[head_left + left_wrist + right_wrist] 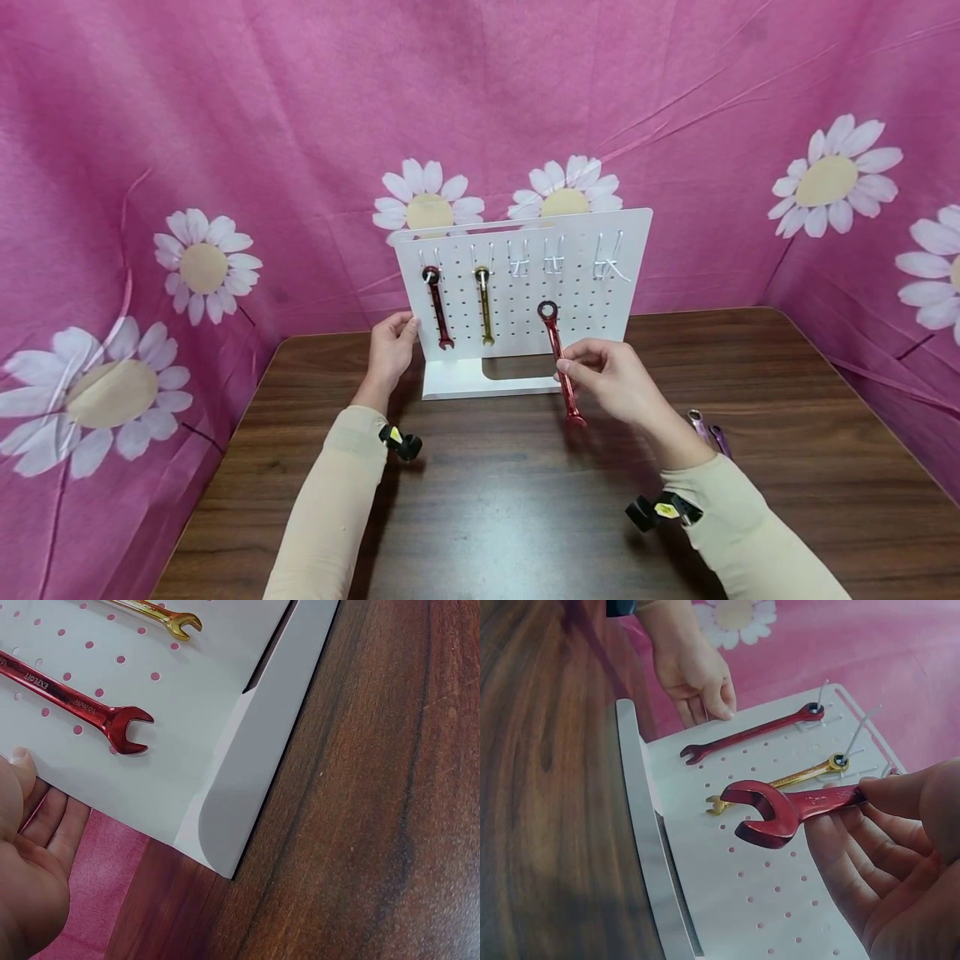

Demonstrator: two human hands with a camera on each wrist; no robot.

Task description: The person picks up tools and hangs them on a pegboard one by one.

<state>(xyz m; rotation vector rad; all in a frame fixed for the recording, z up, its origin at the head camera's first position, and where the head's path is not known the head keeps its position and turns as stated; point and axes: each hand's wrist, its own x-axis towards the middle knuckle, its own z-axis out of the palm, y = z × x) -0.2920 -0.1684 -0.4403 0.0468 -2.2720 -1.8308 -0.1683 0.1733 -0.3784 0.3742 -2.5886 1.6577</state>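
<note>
The right hand [613, 377] pinches a red wrench [567, 390] partway along its shank, thumb against fingers, holding it clear of the desk [487, 508] in front of the pegboard [517, 346]. The left hand [392, 346] grips the board's left edge, thumb on the front face, fingers behind. The held wrench's long axis runs close to upright, ring end up and leaning slightly left, open end down towards the wearer. That ring sits lower than the bare hooks [554, 263], roughly under the middle ones, though how far it stands off the board is hard to judge. The right hand is much the nearer to those hooks. Beyond the left hand's edge, a dark red wrench [438, 304] hangs first, then a gold wrench [486, 310], both ring up. Two loose wrenches [698, 425] lie on the desk, just beyond the right forearm.
</note>
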